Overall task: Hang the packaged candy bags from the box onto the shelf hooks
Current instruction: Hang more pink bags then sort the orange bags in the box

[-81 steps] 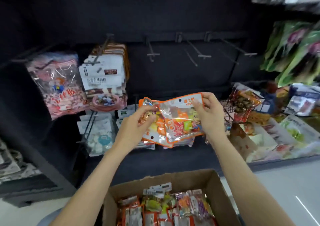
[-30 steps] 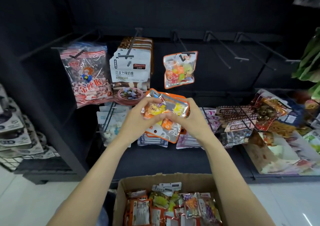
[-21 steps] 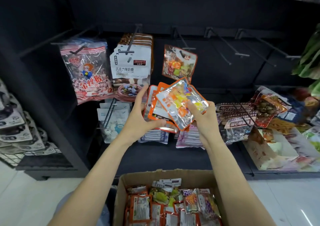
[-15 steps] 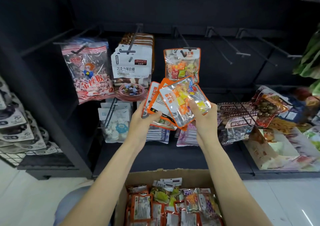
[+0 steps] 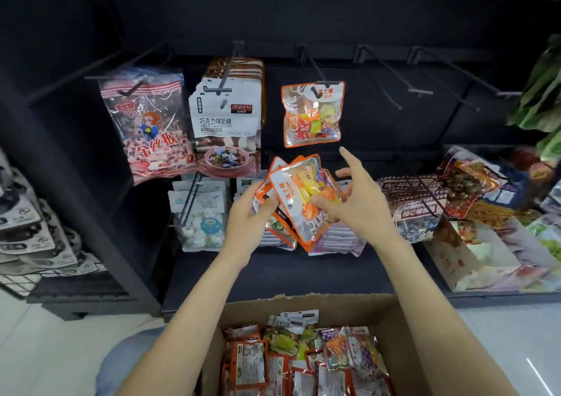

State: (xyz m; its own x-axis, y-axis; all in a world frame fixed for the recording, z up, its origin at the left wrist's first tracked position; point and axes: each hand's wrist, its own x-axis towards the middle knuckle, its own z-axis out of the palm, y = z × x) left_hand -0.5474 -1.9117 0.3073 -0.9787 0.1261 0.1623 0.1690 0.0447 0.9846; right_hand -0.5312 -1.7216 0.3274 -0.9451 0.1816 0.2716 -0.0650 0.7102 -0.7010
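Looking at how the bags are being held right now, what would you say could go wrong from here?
The left hand grips a fanned stack of orange-edged bags, while the right hand only lightly touches the top one with its fingers spread; a bag could slip and drop. The top bag sits tilted, so its hang hole may miss the hook. Pushing it on could also swing the lone hanging bag.

The cardboard box (image 5: 303, 307) runs off the bottom edge, so its packets show only in part. The left hand (image 5: 246, 216) covers the lower corner of the fanned orange candy bags (image 5: 299, 195), hiding how many it grips. Green packs (image 5: 543, 92) at the right edge are cut off and blurred. Small print on the hanging orange bag (image 5: 312, 113) is unreadable.
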